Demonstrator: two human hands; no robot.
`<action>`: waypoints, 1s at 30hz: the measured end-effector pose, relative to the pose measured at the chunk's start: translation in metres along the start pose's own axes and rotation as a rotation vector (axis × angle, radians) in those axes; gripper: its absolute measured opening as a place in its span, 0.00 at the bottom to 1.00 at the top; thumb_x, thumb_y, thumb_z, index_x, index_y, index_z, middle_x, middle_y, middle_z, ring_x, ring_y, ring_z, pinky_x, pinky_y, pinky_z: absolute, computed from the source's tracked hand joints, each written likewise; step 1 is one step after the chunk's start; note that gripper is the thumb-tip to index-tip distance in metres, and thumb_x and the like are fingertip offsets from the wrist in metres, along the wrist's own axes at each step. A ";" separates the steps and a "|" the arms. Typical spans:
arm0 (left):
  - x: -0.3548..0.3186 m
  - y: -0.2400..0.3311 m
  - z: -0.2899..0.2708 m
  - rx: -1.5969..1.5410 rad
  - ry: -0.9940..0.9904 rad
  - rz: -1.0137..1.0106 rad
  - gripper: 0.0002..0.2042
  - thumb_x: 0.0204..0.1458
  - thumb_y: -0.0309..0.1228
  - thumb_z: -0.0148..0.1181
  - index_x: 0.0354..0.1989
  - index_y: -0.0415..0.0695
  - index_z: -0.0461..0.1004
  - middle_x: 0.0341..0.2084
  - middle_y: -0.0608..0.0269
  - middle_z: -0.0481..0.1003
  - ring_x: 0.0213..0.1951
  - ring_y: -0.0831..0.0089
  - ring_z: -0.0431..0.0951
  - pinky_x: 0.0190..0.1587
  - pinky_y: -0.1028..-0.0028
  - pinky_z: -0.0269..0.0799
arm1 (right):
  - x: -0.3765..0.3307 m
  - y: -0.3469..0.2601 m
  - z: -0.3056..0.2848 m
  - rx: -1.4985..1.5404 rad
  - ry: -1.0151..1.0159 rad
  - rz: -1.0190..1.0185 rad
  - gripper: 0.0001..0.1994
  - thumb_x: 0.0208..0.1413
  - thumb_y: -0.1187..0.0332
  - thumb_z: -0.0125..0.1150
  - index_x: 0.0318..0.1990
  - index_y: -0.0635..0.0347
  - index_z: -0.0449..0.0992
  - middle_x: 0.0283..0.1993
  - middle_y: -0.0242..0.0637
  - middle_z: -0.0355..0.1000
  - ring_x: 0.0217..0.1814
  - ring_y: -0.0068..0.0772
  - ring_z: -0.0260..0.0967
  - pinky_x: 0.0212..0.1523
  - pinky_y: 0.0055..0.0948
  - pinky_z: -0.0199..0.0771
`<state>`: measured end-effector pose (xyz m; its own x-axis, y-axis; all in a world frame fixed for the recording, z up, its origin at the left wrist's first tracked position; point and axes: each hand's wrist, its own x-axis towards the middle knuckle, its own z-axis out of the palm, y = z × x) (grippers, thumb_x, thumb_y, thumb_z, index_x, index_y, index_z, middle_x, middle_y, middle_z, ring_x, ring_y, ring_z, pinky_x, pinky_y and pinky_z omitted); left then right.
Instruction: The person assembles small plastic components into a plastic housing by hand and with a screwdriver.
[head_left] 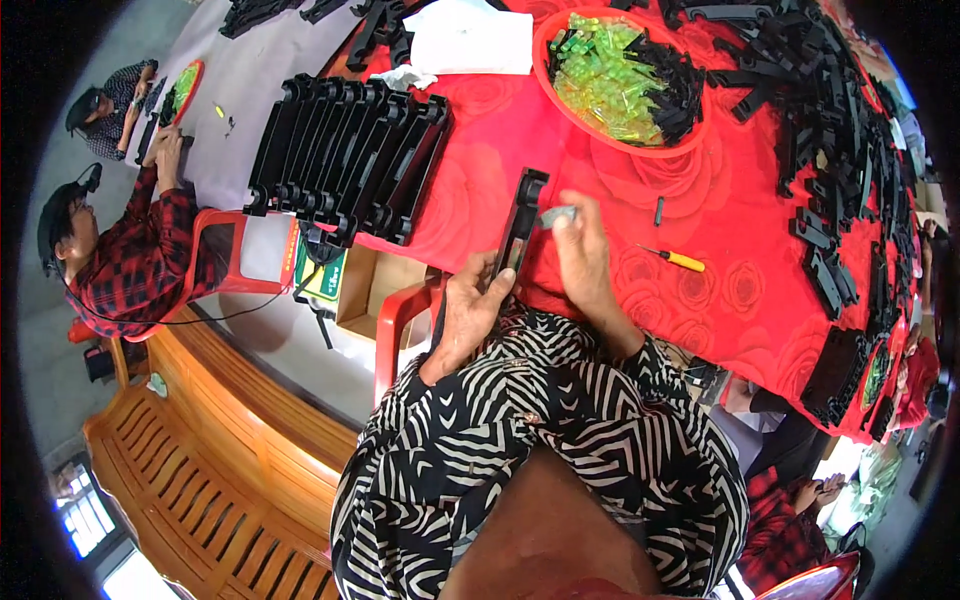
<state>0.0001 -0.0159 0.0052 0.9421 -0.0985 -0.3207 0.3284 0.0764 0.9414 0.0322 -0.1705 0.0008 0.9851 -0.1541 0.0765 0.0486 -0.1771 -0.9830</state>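
Observation:
My left hand (471, 308) is wrapped round the lower end of a long, narrow black plastic part (522, 215), held tilted above my lap at the table's edge. A lighter strip shows along the part's middle. Just to its right, my right hand (585, 258) is raised with thumb and fingers pinched on a small grey-green piece (558, 216), too small to name surely. That piece is close to the black part's upper end; whether they touch I cannot tell. On the red cloth beyond lie a yellow-handled screwdriver (684, 261) and a small dark pin-like piece (659, 211).
A row of similar black parts (345, 150) lies at the left table edge. An orange-red basin (672, 152) holds green clear pieces and black ones. Loose black parts (815, 215) crowd the right side. A white sheet (470, 38) lies at the back. Other people sit left and right.

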 end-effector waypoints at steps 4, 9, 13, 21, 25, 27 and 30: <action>-0.006 0.003 0.004 0.131 -0.082 0.053 0.11 0.53 0.26 0.51 0.43 0.33 0.67 0.26 0.63 0.73 0.25 0.82 0.70 0.30 0.81 0.68 | 0.017 0.000 -0.012 0.107 0.044 0.023 0.22 0.58 0.59 0.46 0.53 0.65 0.57 0.38 0.43 0.68 0.40 0.32 0.66 0.43 0.28 0.65; -0.010 0.004 0.008 0.252 -0.139 0.070 0.10 0.53 0.26 0.52 0.42 0.34 0.67 0.21 0.65 0.71 0.23 0.83 0.69 0.27 0.81 0.65 | 0.038 -0.020 -0.017 0.132 -0.009 -0.156 0.18 0.60 0.58 0.42 0.49 0.64 0.64 0.33 0.37 0.69 0.35 0.26 0.65 0.37 0.25 0.66; -0.010 0.000 0.009 0.254 -0.081 0.061 0.10 0.52 0.25 0.52 0.41 0.34 0.67 0.20 0.65 0.70 0.23 0.83 0.69 0.26 0.81 0.65 | 0.033 -0.013 -0.006 0.223 -0.097 -0.102 0.18 0.62 0.59 0.39 0.40 0.65 0.70 0.24 0.32 0.68 0.26 0.18 0.62 0.28 0.20 0.62; -0.013 0.008 0.009 0.318 -0.077 0.032 0.10 0.53 0.26 0.53 0.39 0.33 0.67 0.21 0.61 0.73 0.25 0.80 0.72 0.27 0.79 0.68 | 0.028 -0.008 0.000 0.178 -0.065 -0.151 0.16 0.61 0.61 0.40 0.37 0.65 0.70 0.21 0.34 0.68 0.24 0.22 0.65 0.25 0.23 0.65; -0.005 0.010 0.015 0.362 -0.026 0.088 0.09 0.53 0.28 0.53 0.36 0.33 0.67 0.20 0.59 0.73 0.22 0.79 0.73 0.24 0.77 0.68 | 0.021 -0.015 0.001 0.122 -0.074 -0.152 0.14 0.60 0.63 0.42 0.37 0.65 0.70 0.21 0.35 0.67 0.24 0.24 0.66 0.26 0.23 0.66; -0.004 0.009 0.014 0.389 -0.037 0.086 0.09 0.53 0.28 0.53 0.36 0.33 0.68 0.19 0.59 0.73 0.21 0.78 0.73 0.24 0.77 0.68 | 0.018 -0.012 0.003 0.106 -0.079 -0.169 0.12 0.60 0.65 0.43 0.37 0.66 0.70 0.22 0.39 0.67 0.24 0.28 0.68 0.26 0.25 0.67; -0.008 0.011 0.015 0.444 -0.039 0.090 0.09 0.53 0.28 0.53 0.36 0.34 0.68 0.17 0.59 0.72 0.20 0.77 0.73 0.23 0.76 0.67 | 0.013 -0.009 0.006 0.065 -0.058 -0.247 0.12 0.60 0.66 0.43 0.36 0.66 0.69 0.25 0.42 0.67 0.24 0.32 0.69 0.26 0.28 0.67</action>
<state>-0.0050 -0.0289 0.0197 0.9595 -0.1492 -0.2390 0.1759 -0.3452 0.9219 0.0460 -0.1652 0.0098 0.9498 -0.0576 0.3074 0.2973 -0.1395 -0.9446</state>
